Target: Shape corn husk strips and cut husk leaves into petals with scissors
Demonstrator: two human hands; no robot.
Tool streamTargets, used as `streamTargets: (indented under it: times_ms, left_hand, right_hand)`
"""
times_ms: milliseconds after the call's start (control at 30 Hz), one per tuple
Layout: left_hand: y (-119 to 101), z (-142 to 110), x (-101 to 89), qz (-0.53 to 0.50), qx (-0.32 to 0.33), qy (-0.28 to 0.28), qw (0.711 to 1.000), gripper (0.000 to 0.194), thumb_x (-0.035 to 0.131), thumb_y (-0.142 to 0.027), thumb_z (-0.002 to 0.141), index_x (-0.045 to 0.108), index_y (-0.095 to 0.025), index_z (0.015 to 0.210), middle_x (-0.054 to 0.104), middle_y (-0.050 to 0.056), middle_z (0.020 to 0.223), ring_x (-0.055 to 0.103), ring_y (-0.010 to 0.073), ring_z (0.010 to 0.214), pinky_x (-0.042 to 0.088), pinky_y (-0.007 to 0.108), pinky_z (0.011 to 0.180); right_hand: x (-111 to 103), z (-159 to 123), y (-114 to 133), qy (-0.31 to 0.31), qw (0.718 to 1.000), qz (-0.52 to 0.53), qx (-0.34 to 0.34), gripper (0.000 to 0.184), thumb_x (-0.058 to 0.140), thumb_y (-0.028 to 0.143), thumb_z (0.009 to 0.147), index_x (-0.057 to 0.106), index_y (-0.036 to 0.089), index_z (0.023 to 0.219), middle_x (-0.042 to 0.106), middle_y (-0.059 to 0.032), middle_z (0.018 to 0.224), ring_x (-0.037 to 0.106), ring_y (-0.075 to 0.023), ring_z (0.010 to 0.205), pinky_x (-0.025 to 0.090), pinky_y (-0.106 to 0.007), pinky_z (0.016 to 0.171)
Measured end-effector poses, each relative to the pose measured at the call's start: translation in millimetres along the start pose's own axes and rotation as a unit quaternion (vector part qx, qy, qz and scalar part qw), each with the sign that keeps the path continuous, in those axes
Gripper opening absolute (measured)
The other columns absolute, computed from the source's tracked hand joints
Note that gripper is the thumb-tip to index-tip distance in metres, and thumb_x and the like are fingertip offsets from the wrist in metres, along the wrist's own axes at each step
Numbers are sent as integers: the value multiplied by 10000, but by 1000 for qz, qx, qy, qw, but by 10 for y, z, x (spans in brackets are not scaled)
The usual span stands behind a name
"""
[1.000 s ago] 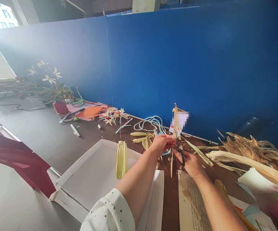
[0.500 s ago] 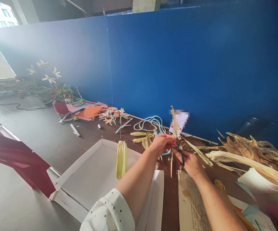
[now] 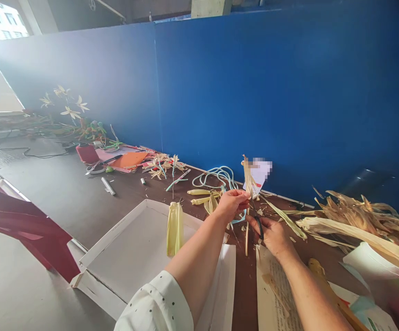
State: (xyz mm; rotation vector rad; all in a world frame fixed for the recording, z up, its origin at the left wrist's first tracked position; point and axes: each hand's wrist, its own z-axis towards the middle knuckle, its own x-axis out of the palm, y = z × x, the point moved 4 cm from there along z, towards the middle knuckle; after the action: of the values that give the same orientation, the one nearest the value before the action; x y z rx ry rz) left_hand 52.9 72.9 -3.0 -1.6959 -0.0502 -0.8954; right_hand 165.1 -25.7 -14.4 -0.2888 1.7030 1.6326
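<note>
My left hand (image 3: 234, 203) pinches a strip of dried corn husk (image 3: 248, 177), which stands up from the fingers with a brown, ragged tip. Just right of it, my right hand (image 3: 270, 232) is closed around the black handles of a pair of scissors (image 3: 259, 226). The blades point up at the husk's lower part, close to my left fingertips; whether they touch it I cannot tell. A thin pale stick (image 3: 247, 236) lies on the table below the hands. Behind my left hand are yellowish husk pieces (image 3: 199, 201) and a loop of pale blue cord (image 3: 216, 174).
A shallow white box (image 3: 116, 266) stands at the left, with a pale green husk (image 3: 175, 230) over its far edge. Dried husks (image 3: 365, 216) and a white bowl (image 3: 375, 262) are at the right. A printed sheet (image 3: 271, 294) lies nearer. A blue partition (image 3: 271, 92) backs the table.
The husk strip has shifted slightly left and turned its wider face into view. My right hand and the scissors have moved very slightly left.
</note>
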Motion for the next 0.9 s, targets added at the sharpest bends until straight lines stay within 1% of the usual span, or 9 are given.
streamTargets:
  times_ms: [167,400,533,700,900]
  left_hand:
    - [3,-3,-2,-7,-2,-8,1000,265,789,-263,612,577,-120,682,551,-7,612,523,57,556,488,208,598]
    - [1,-9,-6,-1,-9,-9,1000,275,801,-263,597,577,-123,674,556,-6,614,527,59,556,485,213,599]
    - [-7,-14,-2,-3,-8,-7,1000,280,806,-273,588,586,-122,673,560,-4,611,529,58,552,487,219,615]
    - [2,6,-3,-8,-11,-6,1000,287,806,-281,584,584,-119,667,560,-3,592,526,59,541,480,216,597]
    - [-6,-2,-2,-7,-6,-1,1000,307,810,-298,573,584,-117,677,557,-1,611,523,57,555,474,208,591]
  right_hand:
    - [10,1,1,5,1000,-1,18,448,614,549,728,506,210,457,459,34,424,415,-122,448,315,-256,479]
    - [-12,-15,28,8,1000,5,15,463,612,554,727,493,213,439,451,32,408,423,-125,442,324,-258,477]
    - [-4,8,-13,3,1000,2,8,457,611,552,730,498,215,443,444,32,413,411,-124,440,318,-258,466]
    - [15,27,-62,-5,1000,-2,5,459,624,559,717,475,214,453,427,41,427,386,-120,460,298,-251,471]
    - [23,20,-52,-6,1000,3,2,452,617,564,721,492,215,462,464,29,438,410,-128,455,313,-254,478]
